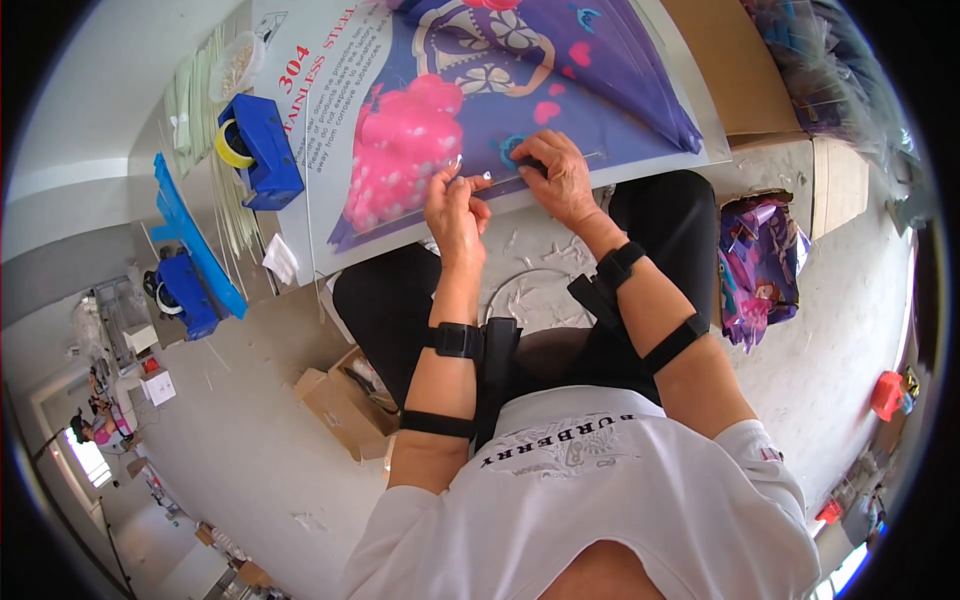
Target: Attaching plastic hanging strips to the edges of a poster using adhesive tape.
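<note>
A purple printed sheet (pixel 600 110) with pink blossoms and hearts lies on the table in front of me. My left hand (pixel 457 215) is over its near edge, fingers curled, with small whitish bits at the fingertips that I cannot identify. To its right, my right hand (pixel 560 178) rests on the sheet with thumb and fingers pinched together. Something small and dark shows at those fingertips, too hidden to name. A thin rod (pixel 597 156) runs along the sheet's near edge by the right hand.
Left on the table are a blue tape dispenser (pixel 263 152), a bundle of pale rods (pixel 197 105) and a tub (pixel 237 65). A second dispenser (pixel 185 295) sits further left. Right of my knee stands a box of printed sheets (pixel 757 260); an open carton (pixel 345 405) is on the floor.
</note>
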Demonstrator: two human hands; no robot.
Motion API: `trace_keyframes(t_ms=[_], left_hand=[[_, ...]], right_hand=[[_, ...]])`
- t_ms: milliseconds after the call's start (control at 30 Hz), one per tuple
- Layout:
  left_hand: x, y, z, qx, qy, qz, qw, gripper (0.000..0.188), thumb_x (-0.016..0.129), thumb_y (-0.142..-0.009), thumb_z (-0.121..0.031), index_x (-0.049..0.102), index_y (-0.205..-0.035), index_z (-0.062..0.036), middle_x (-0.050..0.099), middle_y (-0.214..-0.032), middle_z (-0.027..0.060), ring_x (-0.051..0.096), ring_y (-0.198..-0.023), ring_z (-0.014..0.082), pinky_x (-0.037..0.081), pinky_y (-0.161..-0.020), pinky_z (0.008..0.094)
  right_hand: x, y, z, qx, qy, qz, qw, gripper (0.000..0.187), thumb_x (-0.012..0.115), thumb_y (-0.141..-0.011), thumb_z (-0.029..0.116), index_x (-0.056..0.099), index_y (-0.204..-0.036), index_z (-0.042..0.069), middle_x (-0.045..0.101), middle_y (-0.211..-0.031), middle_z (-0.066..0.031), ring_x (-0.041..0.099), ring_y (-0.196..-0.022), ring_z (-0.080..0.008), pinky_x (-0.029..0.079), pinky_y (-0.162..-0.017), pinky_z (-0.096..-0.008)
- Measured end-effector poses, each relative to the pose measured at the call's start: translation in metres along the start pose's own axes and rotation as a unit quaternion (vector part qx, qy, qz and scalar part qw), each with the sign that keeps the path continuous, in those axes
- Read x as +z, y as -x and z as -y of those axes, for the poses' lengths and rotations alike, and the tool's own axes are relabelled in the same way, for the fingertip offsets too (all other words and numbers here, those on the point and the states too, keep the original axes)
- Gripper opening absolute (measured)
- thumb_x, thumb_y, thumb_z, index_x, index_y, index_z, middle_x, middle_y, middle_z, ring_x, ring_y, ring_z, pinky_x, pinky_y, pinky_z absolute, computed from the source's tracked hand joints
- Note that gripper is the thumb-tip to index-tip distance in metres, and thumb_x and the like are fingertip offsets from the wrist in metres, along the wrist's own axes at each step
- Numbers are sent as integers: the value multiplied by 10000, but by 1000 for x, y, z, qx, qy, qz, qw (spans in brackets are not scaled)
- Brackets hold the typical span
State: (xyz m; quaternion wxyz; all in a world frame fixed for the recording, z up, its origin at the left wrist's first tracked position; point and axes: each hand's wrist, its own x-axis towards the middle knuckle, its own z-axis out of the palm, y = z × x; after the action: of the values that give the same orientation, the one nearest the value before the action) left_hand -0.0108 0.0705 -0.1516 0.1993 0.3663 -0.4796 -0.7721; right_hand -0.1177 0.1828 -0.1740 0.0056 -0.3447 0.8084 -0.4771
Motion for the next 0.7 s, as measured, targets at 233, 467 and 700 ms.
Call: trace_keyframes(t_ms=[233,467,700], left_hand=[[-1,-2,2,8,-18,0,1000,225,453,-915,-118,454,-1114,-13,620,-852,150,461,-459,64,292,-351,186],[1,-3,8,41,-43,-2,998,285,469,-922,-148,445,-1148,23,619,-796,110,432,-432,59,335,-372,186],[2,-4,11,93,-132,2,987,273,461,-926,-135,458,-1153,16,611,-779,81,454,-471,73,376,-436,202]], right_hand=[[-2,0,6,11,25,24,999,231,670,-611,89,610,-833,74,569,-839,-61,525,-833,-276,423,-751,-374],[1,0,15,22,57,13,998,338,765,-540,160,600,-826,85,559,-848,-46,518,-855,-267,410,-765,-380],[3,0,23,36,141,28,989,439,813,-519,242,578,-868,118,536,-869,-37,506,-876,-245,386,-739,-371]])
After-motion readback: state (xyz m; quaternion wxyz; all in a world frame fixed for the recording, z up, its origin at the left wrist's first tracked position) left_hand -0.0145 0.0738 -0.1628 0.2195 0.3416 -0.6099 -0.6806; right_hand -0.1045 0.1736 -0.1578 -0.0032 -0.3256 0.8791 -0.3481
